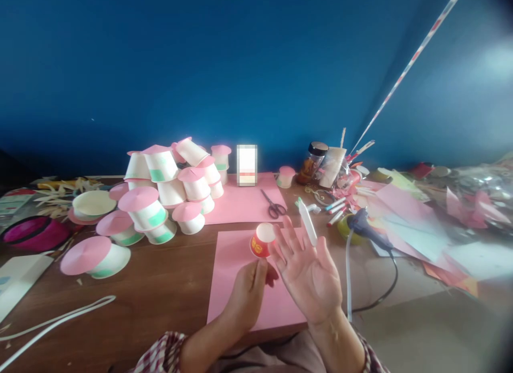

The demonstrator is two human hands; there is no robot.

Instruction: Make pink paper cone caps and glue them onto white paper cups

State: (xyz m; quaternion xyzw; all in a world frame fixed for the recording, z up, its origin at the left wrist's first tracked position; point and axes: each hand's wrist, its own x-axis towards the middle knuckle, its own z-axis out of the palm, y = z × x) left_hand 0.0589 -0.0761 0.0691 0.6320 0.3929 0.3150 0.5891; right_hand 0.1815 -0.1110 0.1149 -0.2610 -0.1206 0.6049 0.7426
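Observation:
My left hand [247,294] rests closed on a pink paper sheet [234,266], its fingers curled round something thin that I cannot make out. Just beyond its fingertips a small red paper cup [262,240] stands upside down on the sheet. My right hand [309,274] is lifted over the sheet's right edge with its palm toward me and its fingers spread, holding nothing. The right fingertips are close beside the red cup without gripping it.
A pile of white paper cups with pink cone lids [172,194] covers the left of the wooden table. Scissors [274,207] lie on a second pink sheet [244,202]. A white tube [308,222], a glue gun [364,226] with its cable, markers, a jar [315,160] and loose coloured paper [420,228] crowd the right.

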